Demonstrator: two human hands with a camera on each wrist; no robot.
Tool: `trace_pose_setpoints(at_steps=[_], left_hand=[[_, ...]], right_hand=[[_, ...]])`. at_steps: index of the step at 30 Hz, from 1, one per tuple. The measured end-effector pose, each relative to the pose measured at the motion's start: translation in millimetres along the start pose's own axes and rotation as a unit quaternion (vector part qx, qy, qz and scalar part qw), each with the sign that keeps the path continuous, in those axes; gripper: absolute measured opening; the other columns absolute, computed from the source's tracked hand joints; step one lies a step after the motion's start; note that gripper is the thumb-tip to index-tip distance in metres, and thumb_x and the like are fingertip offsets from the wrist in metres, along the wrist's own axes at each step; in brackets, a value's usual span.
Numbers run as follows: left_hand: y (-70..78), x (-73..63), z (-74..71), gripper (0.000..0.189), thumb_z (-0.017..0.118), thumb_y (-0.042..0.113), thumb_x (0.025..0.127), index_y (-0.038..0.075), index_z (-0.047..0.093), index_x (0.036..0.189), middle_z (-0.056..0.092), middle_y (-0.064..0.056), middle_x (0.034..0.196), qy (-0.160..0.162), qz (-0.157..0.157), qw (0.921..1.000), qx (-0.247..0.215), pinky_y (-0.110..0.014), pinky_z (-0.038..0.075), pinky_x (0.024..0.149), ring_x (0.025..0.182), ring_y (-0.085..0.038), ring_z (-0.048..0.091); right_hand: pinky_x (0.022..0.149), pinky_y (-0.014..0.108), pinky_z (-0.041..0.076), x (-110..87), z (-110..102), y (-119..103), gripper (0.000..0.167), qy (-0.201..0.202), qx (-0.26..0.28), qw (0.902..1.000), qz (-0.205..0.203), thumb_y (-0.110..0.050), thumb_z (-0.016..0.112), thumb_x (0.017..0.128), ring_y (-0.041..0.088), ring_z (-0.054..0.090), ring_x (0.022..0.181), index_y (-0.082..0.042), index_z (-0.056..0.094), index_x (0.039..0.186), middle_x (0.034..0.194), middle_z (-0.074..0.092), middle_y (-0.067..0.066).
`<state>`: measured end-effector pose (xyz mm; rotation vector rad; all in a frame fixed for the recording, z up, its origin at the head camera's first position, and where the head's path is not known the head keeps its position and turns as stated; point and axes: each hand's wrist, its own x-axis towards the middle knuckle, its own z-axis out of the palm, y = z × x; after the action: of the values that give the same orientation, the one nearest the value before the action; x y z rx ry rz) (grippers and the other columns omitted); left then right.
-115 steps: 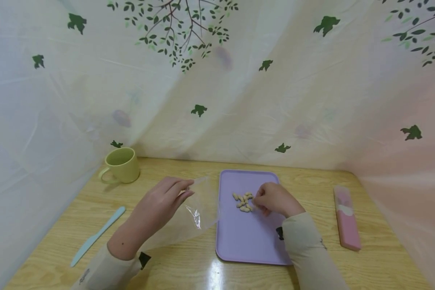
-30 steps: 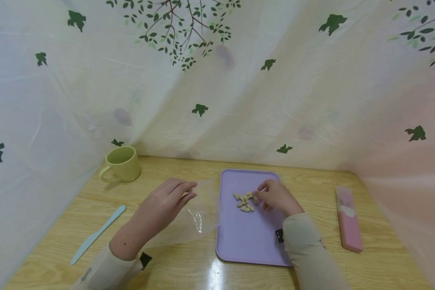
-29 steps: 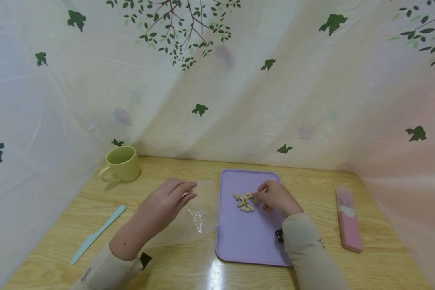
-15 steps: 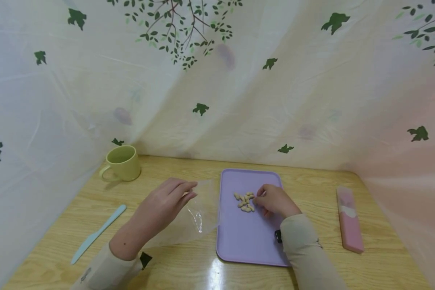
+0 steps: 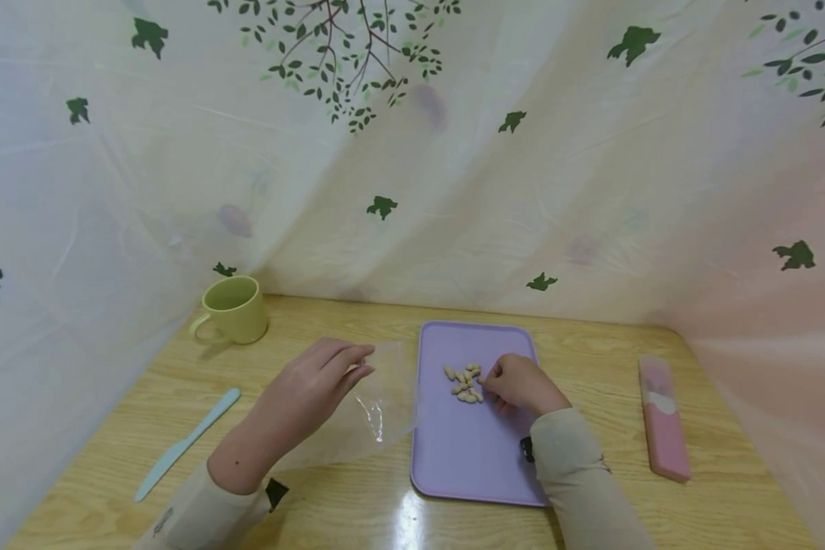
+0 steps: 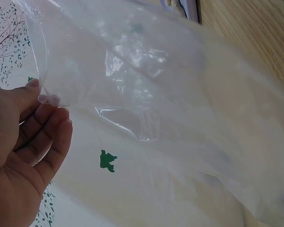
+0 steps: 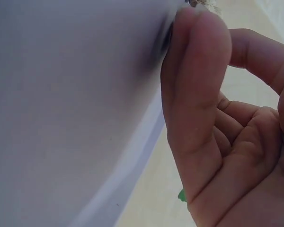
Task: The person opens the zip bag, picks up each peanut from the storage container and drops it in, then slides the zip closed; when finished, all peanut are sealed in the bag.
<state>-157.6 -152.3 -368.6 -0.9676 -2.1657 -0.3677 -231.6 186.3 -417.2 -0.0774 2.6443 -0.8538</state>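
Note:
A clear plastic bag (image 5: pixel 374 405) hangs from my left hand (image 5: pixel 309 382), its edge pinched between thumb and fingers. In the left wrist view the bag (image 6: pixel 146 85) spreads out from the fingertips across most of the picture. Over the purple tray (image 5: pixel 454 458) my right hand (image 5: pixel 525 382) is lowered, thumb and index finger drawn together on a peanut (image 5: pixel 480 380) at the right side of the pile. Several peanuts (image 5: pixel 466 386) in their shells lie loosely grouped on the tray. In the right wrist view the fingertips reach the top edge, where the peanut is mostly cut off.
A yellow-green mug (image 5: pixel 235 309) stands at the back left of the wooden table (image 5: pixel 344 512). Left of the left forearm lies a pale blue spreader knife (image 5: pixel 187 444). A long pink case (image 5: pixel 663 416) rests at the right. A patterned curtain (image 5: pixel 447 191) rises behind the table.
My right hand has dipped slightly, and its thumb and index finger have come together at the right-hand peanut. The left hand holds the bag in nearly the same place.

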Motion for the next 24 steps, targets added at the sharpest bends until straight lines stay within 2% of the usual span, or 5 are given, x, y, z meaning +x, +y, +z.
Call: trace_pose_setpoints(at_steps=[8,15,20,24], left_hand=[[0.2,0.6,0.0,0.028,0.066,0.025,0.108,0.002,0.075,0.120,0.076,-0.007,0.105,0.004,0.004,1.0000,0.001,-0.031,0.066,0.081,0.095,-0.019,0.074],[0.2,1.7,0.5,0.028,0.064,0.026,0.110,0.002,0.075,0.119,0.076,-0.006,0.103,0.015,0.011,0.9998,0.002,-0.030,0.066,0.079,0.093,-0.019,0.074],[-0.1,2.1,0.9,0.030,0.061,0.026,0.111,0.001,0.075,0.119,0.075,-0.006,0.102,0.022,0.015,0.9996,0.000,-0.030,0.066,0.079,0.092,-0.019,0.073],[-0.3,2.2,1.2,0.029,0.062,0.026,0.110,0.001,0.075,0.119,0.075,-0.006,0.102,0.023,0.015,0.9996,0.000,-0.030,0.066,0.079,0.091,-0.018,0.073]], right_hand=[[0.062,0.029,0.054,-2.4,-6,0,0.019,0.012,0.008,0.9999,0.004,-0.019,0.064,0.104,0.019,0.068,0.067,-0.003,0.071,0.096,0.078,0.072,0.009],[0.067,0.032,0.064,-11.9,-19,-12,0.025,0.033,0.067,0.9972,-0.006,-0.025,0.062,0.108,0.018,0.072,0.073,-0.001,0.071,0.104,0.094,0.076,0.013],[0.072,0.038,0.068,-24.5,-29,-28,0.029,0.049,0.096,0.9936,-0.035,-0.030,0.063,0.109,0.021,0.076,0.077,-0.002,0.070,0.112,0.106,0.078,0.017],[0.070,0.037,0.068,-39.2,-35,-42,0.029,0.059,0.109,0.9901,-0.067,-0.033,0.066,0.107,0.022,0.076,0.078,-0.005,0.070,0.116,0.103,0.079,0.012]])
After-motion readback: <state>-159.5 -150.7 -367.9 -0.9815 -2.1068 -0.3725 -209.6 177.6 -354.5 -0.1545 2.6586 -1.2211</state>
